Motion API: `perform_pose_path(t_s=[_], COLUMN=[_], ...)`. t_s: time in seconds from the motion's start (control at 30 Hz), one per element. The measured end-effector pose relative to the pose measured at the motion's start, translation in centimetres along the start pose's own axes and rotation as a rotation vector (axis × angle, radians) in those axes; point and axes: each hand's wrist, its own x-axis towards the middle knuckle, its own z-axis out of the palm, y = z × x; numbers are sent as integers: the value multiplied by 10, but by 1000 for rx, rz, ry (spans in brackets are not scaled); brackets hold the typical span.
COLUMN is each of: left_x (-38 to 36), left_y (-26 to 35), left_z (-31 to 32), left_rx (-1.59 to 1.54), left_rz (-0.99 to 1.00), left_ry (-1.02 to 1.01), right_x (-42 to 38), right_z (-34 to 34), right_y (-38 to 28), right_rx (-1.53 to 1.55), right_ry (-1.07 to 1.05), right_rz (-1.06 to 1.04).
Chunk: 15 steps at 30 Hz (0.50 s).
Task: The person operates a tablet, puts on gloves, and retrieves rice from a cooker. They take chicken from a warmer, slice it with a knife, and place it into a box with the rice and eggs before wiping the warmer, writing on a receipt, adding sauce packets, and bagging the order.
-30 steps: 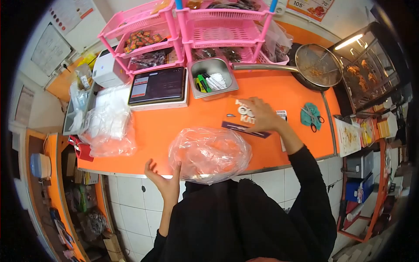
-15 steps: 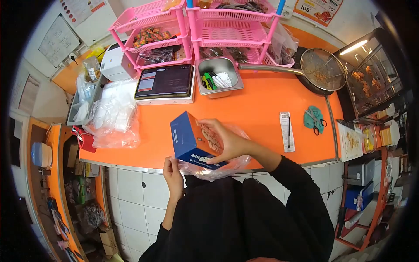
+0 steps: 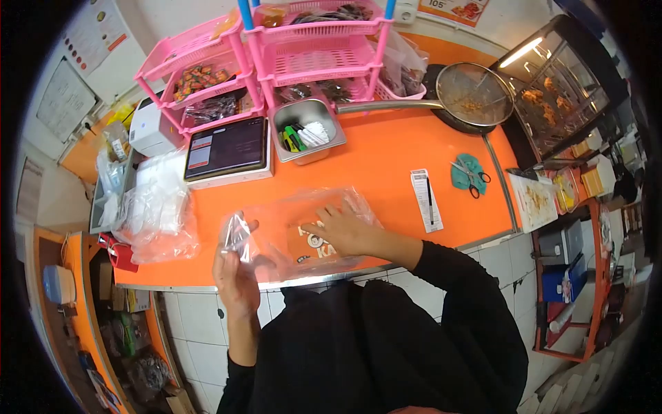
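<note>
A clear plastic bag [image 3: 265, 259] lies along the front of the orange counter. Its left end is bunched up in my left hand [image 3: 238, 279], whose fingers are closed on the film. Through the plastic shows the orange printed face of a box [image 3: 301, 248], turned upward, with white lettering. My right hand [image 3: 341, 231] rests on that face with its fingers stretched out and covers part of the print. The sides of the box are mostly hidden.
Farther back stand a tablet [image 3: 227, 148] on a white box, a steel tub [image 3: 308, 131] of markers, and pink racks [image 3: 317, 58]. On the right lie a receipt [image 3: 422, 193] with a pen, scissors [image 3: 472, 181] on a green cloth, and a strainer [image 3: 476, 96]. Plastic bags [image 3: 158, 214] lie left.
The box, previously tilted up in my right hand, now lies low with its orange face up under the plastic. My left hand has moved left with the bag's end. The view has shifted.
</note>
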Motion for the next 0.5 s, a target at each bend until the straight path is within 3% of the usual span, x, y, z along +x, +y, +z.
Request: perform_pose_path(t_s=[0.1, 0.2, 0.27, 0.4, 0.43, 0.5], left_x=[11, 35, 47, 61, 63, 69], left_y=[20, 34, 37, 42, 42, 41], left_z=[-3, 8, -1, -2, -5, -12], left_rx=[46, 40, 60, 62, 58, 20], left_rz=[124, 136, 137, 119, 114, 112], left_ry=[-175, -83, -47, 41, 32, 38], right_x=[-4, -20, -48, -102, -113, -130], right_z=[2, -23, -66, -159, -177, -201], right_y=[4, 23, 50, 39, 29, 11], right_rx=[-141, 9, 478, 734, 738, 171], right_ry=[83, 210, -30, -312, -309, 27], right_rz=[23, -36, -333, -220, -210, 100])
